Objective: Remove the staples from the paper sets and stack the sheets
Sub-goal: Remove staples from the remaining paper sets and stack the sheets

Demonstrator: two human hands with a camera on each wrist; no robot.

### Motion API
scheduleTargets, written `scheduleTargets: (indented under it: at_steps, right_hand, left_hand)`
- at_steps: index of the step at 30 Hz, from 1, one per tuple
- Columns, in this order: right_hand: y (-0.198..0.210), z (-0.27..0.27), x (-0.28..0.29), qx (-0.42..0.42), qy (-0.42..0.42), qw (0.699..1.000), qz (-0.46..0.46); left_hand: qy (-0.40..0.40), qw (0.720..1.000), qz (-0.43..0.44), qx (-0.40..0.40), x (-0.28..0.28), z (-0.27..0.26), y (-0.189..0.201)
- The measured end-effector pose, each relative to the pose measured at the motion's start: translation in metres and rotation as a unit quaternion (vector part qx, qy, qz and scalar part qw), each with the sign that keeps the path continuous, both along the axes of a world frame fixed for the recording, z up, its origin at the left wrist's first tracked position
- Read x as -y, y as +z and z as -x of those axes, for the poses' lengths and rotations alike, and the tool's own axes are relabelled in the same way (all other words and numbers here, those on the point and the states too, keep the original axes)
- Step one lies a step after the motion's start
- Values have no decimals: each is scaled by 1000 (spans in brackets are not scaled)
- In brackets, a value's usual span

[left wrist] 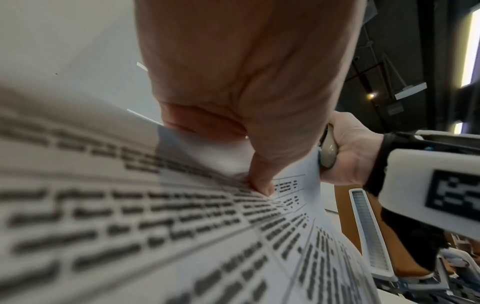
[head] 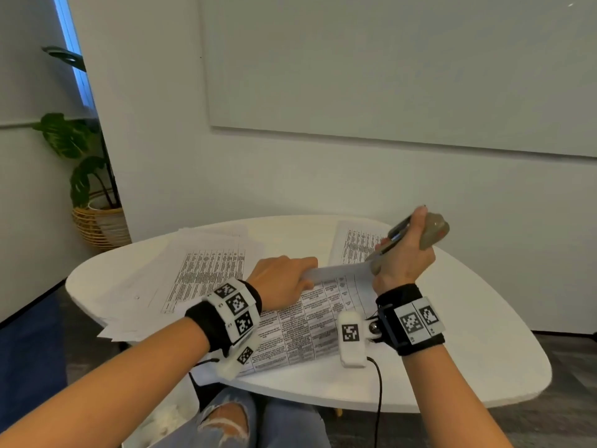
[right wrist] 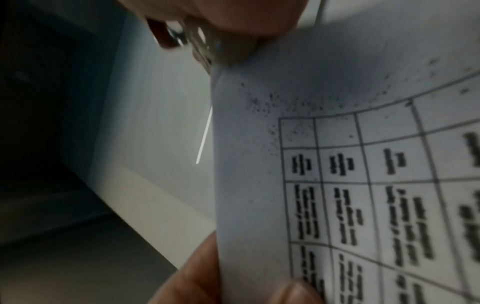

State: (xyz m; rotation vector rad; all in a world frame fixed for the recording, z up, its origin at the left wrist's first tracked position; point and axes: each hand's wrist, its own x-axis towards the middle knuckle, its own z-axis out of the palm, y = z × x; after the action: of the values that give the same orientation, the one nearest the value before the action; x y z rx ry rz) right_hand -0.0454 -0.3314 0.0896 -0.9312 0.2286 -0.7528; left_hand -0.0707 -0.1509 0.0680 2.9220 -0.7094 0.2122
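While left hand (head: 284, 279) grip pinches paper set (head: 310, 318), right hand (head: 403, 257) grip clamps staple remover (head: 433, 234), loose sheets (head: 193, 263) left, second stack (head: 352, 240) behind.

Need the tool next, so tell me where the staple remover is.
In the head view, the staple remover is right of centre, gripped in the right hand, biting the lifted paper set's corner.

Matt printed paper set (head: 300, 321), glossy plastic-and-metal staple remover (head: 433, 232), smooth white table (head: 452, 367).
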Motion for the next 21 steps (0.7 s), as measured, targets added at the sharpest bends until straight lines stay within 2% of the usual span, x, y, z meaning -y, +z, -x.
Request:
scheduleTargets:
  at_steps: [7,10,12,14,15,17,19,20,21]
  right_hand:
    - [-16,-15,11,-75,71,995,-13]
    - [-31,-31,22,-147,58,985,75]
    - [-44,-39,31,-235,69,957,155]
    - [-58,-44,37,-315,110,906,262]
    - [-65,-44,38,-348,142,863,337]
    - [-76,-46,35,-399,196,745,497]
    - [-85,-50,30,-415,221,634,613]
    - [-89,-53,28,-414,229,596,648]
    - [-91,-54,25,-412,236,572,669]
  left_hand:
    - [16,1000,-23,10,-2,1,-5]
    - [95,994,18,46,-18,-8,5]
    - [158,983,53,77,-35,-15,15]
    - [189,972,104,97,-51,-20,28]
    - [189,966,137,107,-57,-21,35]
    - [171,955,196,143,-63,-21,50]
    - [133,943,247,178,-63,-19,64]
    - [113,938,268,189,-61,-18,70]
    - [95,933,288,194,-59,-17,75]
